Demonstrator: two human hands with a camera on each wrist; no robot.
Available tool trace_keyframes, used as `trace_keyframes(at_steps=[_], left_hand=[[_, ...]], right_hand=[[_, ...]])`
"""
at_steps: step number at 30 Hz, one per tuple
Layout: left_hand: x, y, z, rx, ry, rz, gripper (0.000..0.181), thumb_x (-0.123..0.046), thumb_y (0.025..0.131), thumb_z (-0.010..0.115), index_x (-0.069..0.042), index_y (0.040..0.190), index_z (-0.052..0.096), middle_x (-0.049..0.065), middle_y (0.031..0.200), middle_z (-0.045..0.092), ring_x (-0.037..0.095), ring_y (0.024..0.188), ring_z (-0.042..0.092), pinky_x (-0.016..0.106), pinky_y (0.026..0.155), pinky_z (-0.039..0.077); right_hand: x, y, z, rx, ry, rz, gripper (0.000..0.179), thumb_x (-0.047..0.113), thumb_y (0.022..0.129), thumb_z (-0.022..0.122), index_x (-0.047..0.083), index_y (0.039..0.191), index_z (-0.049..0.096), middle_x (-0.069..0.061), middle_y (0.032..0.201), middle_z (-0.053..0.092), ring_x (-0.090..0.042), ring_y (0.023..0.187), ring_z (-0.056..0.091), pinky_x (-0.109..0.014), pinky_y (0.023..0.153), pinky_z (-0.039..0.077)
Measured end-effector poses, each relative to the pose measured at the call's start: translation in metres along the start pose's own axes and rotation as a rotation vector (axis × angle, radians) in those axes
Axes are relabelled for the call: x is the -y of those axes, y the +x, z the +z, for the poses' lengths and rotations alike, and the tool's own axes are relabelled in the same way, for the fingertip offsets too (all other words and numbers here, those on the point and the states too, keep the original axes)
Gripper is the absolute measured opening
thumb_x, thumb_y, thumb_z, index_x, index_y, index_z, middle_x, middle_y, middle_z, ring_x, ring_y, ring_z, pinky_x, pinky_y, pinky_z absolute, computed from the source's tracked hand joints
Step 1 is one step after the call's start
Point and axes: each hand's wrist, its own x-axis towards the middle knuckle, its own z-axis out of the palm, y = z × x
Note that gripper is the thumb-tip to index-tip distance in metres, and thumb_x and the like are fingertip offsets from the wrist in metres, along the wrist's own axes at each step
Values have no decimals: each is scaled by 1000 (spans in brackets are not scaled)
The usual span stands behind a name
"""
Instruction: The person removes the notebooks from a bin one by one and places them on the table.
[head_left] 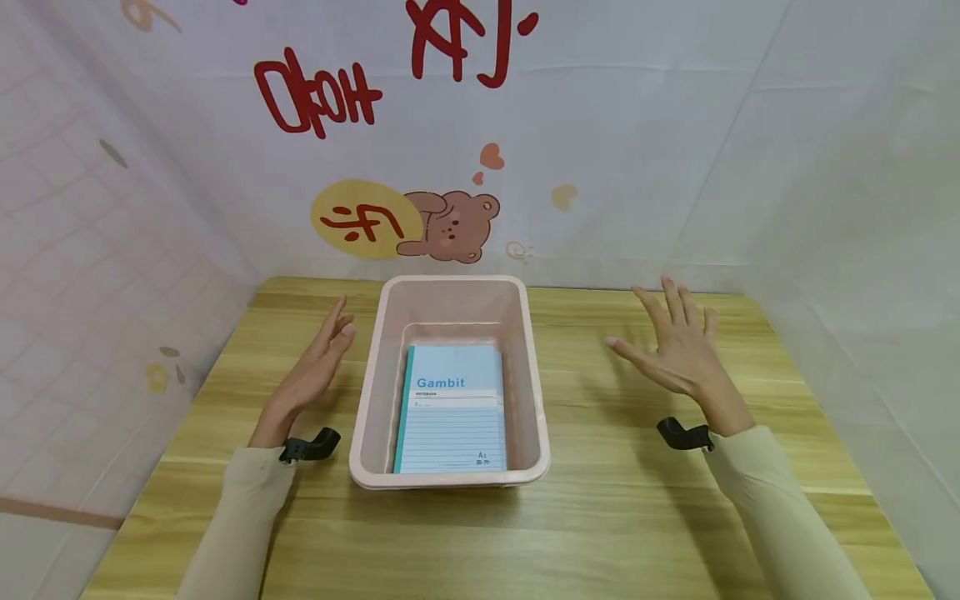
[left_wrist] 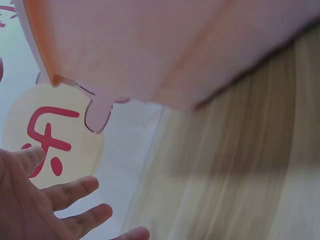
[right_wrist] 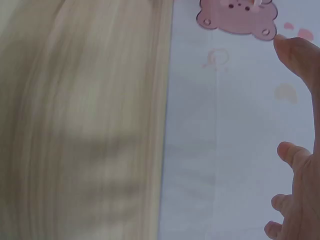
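A pale pink plastic basin (head_left: pixel 534 392) stands on the wooden table, left of centre in the head view. Flat inside it lies a light blue notebook (head_left: pixel 453 429) with a green spine and "Gambit" on its cover. To the basin's left, my left hand (head_left: pixel 311 367) is held apart from the wall, fingers extended and holding nothing. The left wrist view shows the basin's outer side (left_wrist: pixel 125 50) close to that hand. Well to the basin's right, my right hand (head_left: pixel 678 350) hovers over the table with its fingers spread, also holding nothing.
The wooden table (head_left: pixel 600 517) runs back to a white cloth wall (head_left: pixel 637 125) printed with red characters and a bear (head_left: pixel 453 225). More pale cloth hangs at the left and right sides. A black wrist mount (head_left: pixel 311 446) sits on the left wrist, another (head_left: pixel 682 435) on the right.
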Motion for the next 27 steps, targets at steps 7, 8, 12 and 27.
trace_keyframes(at_steps=[7,8,12,27], left_hand=[[-10,0,4,27,-148,23,64,-49,111,28,-35,165,-4,21,169,18,45,154,21,71,114,35],[-11,1,5,30,-158,23,65,-49,111,28,-34,165,-4,20,168,21,44,153,24,69,114,38],[-17,2,7,36,-206,32,66,-48,111,30,-29,166,-1,20,165,28,42,147,35,42,106,54],[-38,-6,11,15,-411,-8,70,-25,106,57,-20,165,20,11,144,47,8,118,59,22,96,57]], right_hand=[[23,7,-7,6,4,-29,94,73,90,57,36,165,13,-8,174,-9,-44,159,-3,-79,117,-5],[27,8,-8,10,3,-33,94,74,91,56,36,165,14,-8,174,-9,-44,159,-3,-78,118,-6],[38,10,-12,26,-1,-47,93,74,91,55,37,165,13,-6,174,-8,-42,160,-2,-78,118,-4],[79,23,-27,49,1,-111,91,75,91,54,39,165,13,-4,174,-6,-39,160,-1,-75,120,-2]])
